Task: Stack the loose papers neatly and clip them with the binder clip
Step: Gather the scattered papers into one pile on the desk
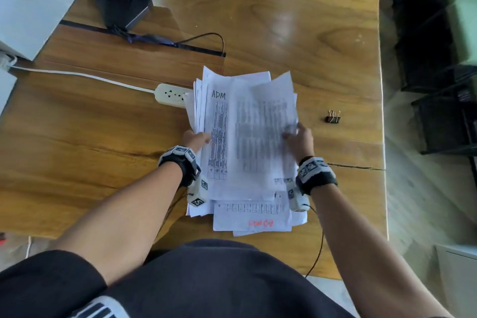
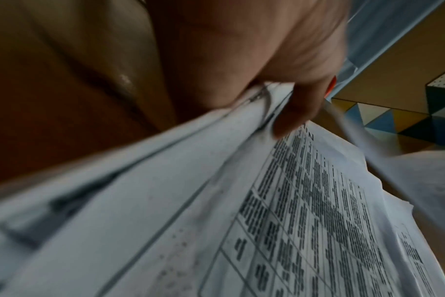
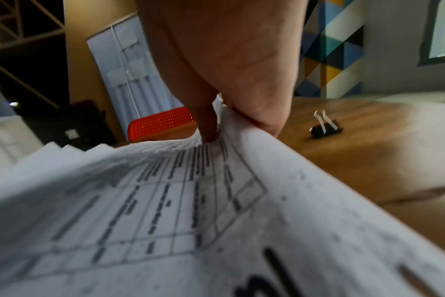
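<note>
A ragged stack of printed papers (image 1: 247, 137) lies on the wooden desk (image 1: 103, 124), its sheets fanned and misaligned. My left hand (image 1: 197, 139) grips the stack's left edge; in the left wrist view the thumb (image 2: 292, 114) lies on top of the papers (image 2: 241, 221). My right hand (image 1: 299, 137) pinches the right edge, thumb (image 3: 206, 124) pressed onto the top sheet (image 3: 165, 201). A black binder clip (image 1: 333, 117) with silver handles stands on the desk to the right of the stack, apart from both hands, also seen in the right wrist view (image 3: 325, 126).
A white power strip (image 1: 171, 94) with its cable lies just left of the papers' far corner. A monitor stand (image 1: 124, 5) and dark cables sit at the back left. The desk's right edge (image 1: 383, 137) runs close to the clip. An orange chair back (image 3: 160, 122) stands beyond the desk.
</note>
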`<state>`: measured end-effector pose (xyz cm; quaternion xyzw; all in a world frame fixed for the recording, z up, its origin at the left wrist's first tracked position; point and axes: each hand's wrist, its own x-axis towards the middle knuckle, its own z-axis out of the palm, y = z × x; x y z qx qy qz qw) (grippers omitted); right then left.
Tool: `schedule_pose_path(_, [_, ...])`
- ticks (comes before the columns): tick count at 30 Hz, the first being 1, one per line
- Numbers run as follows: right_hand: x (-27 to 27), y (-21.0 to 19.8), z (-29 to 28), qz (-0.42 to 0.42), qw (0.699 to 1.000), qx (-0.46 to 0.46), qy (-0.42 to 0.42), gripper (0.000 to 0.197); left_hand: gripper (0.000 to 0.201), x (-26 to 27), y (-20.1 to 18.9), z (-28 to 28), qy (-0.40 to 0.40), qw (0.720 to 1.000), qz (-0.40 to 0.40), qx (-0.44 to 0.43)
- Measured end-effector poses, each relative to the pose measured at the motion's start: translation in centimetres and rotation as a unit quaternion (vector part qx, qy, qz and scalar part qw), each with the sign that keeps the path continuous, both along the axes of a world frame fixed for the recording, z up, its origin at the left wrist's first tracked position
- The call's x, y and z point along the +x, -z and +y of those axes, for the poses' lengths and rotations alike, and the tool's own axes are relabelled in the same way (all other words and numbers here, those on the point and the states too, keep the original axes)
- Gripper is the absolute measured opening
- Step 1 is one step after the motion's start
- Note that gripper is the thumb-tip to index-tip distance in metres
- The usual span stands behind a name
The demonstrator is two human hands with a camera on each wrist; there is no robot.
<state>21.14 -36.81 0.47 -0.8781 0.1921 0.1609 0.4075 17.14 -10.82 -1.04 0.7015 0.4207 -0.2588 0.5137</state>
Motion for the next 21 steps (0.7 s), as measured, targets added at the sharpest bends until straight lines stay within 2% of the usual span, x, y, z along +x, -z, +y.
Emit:
schedule_pose_path(2, [-1.0,1.5,1.7,0.007,1.0,-0.028,-0.006,0.018,0.043,0.1,0.1,0.0,-0.052,0.998,-0.017,-0.032])
schedule_pose_path(3, [-1.4,2.1,2.4,0.019,0.999,-0.029,-0.014,0.02,0.055,0.0,0.5,0.0,-0.067,0.997,-0.025,-0.039])
schedule_pose_path(5, [-2.1,2.9,3.5,0.046,0.998,-0.019,-0.043,0.028,0.072,-0.2,1.0,-0.5,-0.056,0.998,-0.012,-0.022])
schedule_pose_path(7, [-2.1,3.5,3.3,0.052,0.995,-0.046,-0.071,0.048,0.062,-0.5,0.9,-1.0,-0.024,1.0,0.002,0.016])
schedule_pose_path(9, [-1.6,3.5,1.8,0.075,0.988,-0.134,-0.033,0.072,0.071,-0.8,1.1,-0.9,-0.002,0.999,0.023,0.043])
schedule_pose_path(11, [-1.4,3.0,0.2,0.147,0.972,-0.184,0.018,0.097,0.07,-1.0,1.0,-0.5,0.011,0.998,0.033,0.045])
schedule_pose_path(13, [-1.3,2.9,0.3,0.198,0.96,-0.198,-0.024,0.109,0.065,-1.1,1.1,-0.2,0.006,0.998,0.044,0.036])
schedule_pose_path(15, [-1.2,3.8,1.5,0.189,0.97,-0.138,-0.06,0.113,0.066,-0.9,1.1,-0.4,-0.017,0.999,0.036,0.018])
schedule_pose_path(18, [-0.9,3.4,1.7,0.185,0.983,0.015,-0.01,0.104,0.072,-0.5,0.5,-0.8,-0.052,0.998,0.025,-0.021])
schedule_pose_path(21, [-0.6,3.1,0.8,0.161,0.986,0.015,0.039,0.088,0.084,-0.8,0.5,-0.7,-0.032,0.999,0.015,-0.004])
